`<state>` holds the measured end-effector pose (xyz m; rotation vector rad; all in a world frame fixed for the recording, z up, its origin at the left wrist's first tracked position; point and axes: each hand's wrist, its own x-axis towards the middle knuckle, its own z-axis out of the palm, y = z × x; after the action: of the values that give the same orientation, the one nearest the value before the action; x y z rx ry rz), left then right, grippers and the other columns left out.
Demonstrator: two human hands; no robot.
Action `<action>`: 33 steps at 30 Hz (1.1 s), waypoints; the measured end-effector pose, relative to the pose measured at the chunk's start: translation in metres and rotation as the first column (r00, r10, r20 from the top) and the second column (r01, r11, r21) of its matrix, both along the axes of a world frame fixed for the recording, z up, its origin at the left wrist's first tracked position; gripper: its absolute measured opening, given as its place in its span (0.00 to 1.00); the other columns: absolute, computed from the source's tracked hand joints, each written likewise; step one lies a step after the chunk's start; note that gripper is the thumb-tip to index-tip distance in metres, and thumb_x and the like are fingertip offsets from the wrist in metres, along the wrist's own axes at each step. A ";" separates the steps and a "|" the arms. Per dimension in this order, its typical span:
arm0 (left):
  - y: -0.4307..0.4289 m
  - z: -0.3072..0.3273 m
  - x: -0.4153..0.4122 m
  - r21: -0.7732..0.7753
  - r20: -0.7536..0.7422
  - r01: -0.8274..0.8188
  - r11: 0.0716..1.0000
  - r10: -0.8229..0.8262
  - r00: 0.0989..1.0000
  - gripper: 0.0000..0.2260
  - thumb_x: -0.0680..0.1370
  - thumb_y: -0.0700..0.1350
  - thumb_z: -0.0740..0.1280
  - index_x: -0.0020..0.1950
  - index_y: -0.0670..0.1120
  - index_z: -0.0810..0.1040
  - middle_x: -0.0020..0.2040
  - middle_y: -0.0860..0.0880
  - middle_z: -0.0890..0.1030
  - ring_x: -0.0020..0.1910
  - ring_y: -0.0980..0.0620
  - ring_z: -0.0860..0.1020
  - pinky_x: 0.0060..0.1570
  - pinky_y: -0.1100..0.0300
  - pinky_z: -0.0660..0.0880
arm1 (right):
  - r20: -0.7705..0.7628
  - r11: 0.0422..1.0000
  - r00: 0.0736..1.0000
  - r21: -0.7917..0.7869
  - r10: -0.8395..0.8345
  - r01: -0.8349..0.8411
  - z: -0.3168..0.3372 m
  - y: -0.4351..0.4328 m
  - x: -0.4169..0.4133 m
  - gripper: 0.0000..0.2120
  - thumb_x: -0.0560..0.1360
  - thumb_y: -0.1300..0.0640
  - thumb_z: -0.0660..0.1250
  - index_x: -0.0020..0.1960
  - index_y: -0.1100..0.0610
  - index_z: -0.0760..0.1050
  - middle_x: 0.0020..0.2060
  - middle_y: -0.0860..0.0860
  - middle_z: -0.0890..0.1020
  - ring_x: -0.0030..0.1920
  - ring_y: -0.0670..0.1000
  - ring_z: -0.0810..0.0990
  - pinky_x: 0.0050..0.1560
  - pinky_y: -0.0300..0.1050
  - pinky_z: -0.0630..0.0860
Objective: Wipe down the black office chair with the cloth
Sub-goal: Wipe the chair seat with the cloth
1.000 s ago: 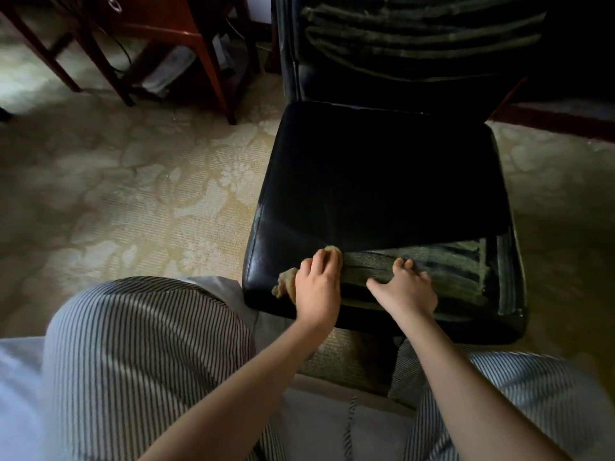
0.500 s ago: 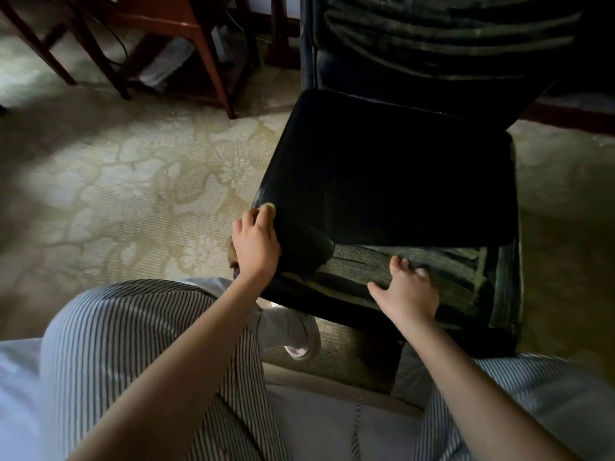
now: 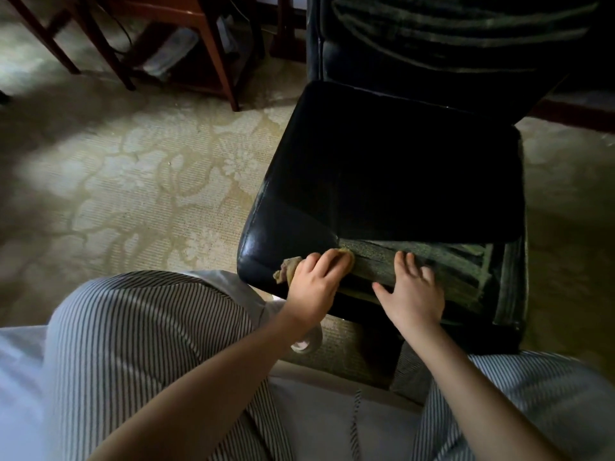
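The black office chair's seat (image 3: 399, 178) stands in front of my knees, with its backrest (image 3: 449, 38) at the top. Dusty streaks mark the seat's front right part and the backrest. A small tan cloth (image 3: 288, 269) lies on the seat's front left edge. My left hand (image 3: 316, 281) lies on top of it and presses it down, so only its ends show beside my fingers. To its right, my right hand (image 3: 414, 291) rests flat on the dusty front strip of the seat with its fingers spread and holds nothing.
Patterned beige carpet (image 3: 133, 194) spreads to the left of the chair. Red-brown wooden furniture legs (image 3: 216, 61) stand at the back left with cables and a pale object beneath. My striped trouser legs (image 3: 149, 344) fill the foreground.
My left hand slid with the cloth from the seat's left side edge back to the front edge, closer to my right hand. The right hand has stayed in place on the seat.
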<state>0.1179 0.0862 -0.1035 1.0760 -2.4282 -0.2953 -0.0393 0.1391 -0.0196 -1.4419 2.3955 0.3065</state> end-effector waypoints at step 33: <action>-0.031 0.001 0.022 0.351 -0.254 -0.521 0.778 0.615 0.746 0.17 0.78 0.47 0.56 0.62 0.46 0.78 0.57 0.41 0.75 0.53 0.41 0.72 0.55 0.56 0.67 | -0.025 0.989 0.992 -0.087 0.120 -0.122 -0.010 -0.025 0.043 0.37 0.77 0.39 0.59 0.76 0.57 0.49 0.74 0.53 0.57 0.73 0.56 0.56 0.70 0.52 0.55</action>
<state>0.1396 0.0556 -0.1025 1.6640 -1.6567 -0.5509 0.0038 0.1137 -0.0295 -1.6353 2.3687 0.2475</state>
